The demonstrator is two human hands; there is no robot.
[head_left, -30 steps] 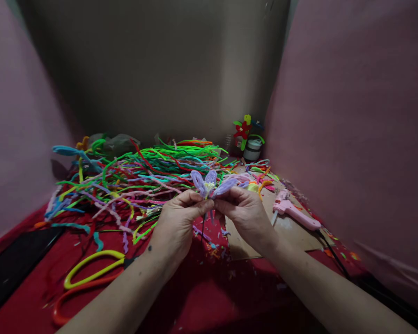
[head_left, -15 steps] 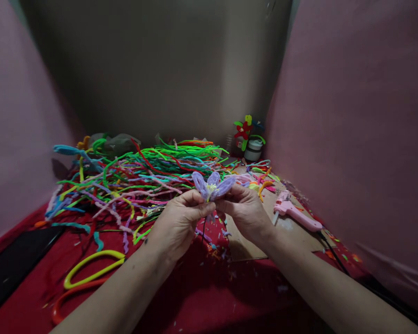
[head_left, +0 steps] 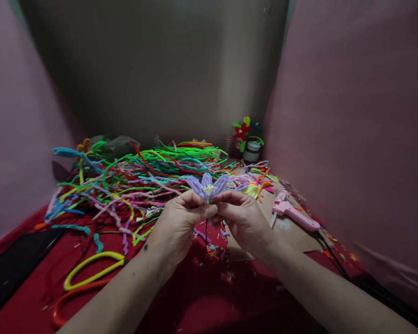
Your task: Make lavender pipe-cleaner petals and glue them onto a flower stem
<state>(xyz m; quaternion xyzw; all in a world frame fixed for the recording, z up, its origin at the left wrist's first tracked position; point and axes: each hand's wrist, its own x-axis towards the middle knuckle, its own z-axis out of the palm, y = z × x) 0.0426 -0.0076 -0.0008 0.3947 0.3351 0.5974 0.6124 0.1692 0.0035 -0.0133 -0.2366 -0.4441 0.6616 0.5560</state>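
A purple fuzzy flower (head_left: 207, 186) with pale yellow stamens stands upright between my two hands at the middle of the view. My left hand (head_left: 181, 221) pinches its base from the left with thumb and finger. From the right, my right hand (head_left: 244, 221) closes its fingertips on the base and lower petals. A thin dark stem (head_left: 206, 232) hangs below the fingers. The fingertips of both hands nearly meet under the petals and hide the join.
Many coloured pipe cleaners (head_left: 153, 162) are heaped behind. A pink glue gun (head_left: 294, 214) lies on a cardboard sheet (head_left: 237, 248) at right. Yellow and red scissor handles (head_left: 90, 273) sit front left, near a black flat object (head_left: 17, 260). Finished flowers (head_left: 244, 132) stand behind.
The flower's petals have turned and spread more evenly, facing up. My right fingers have shifted left, closer to the flower's base.
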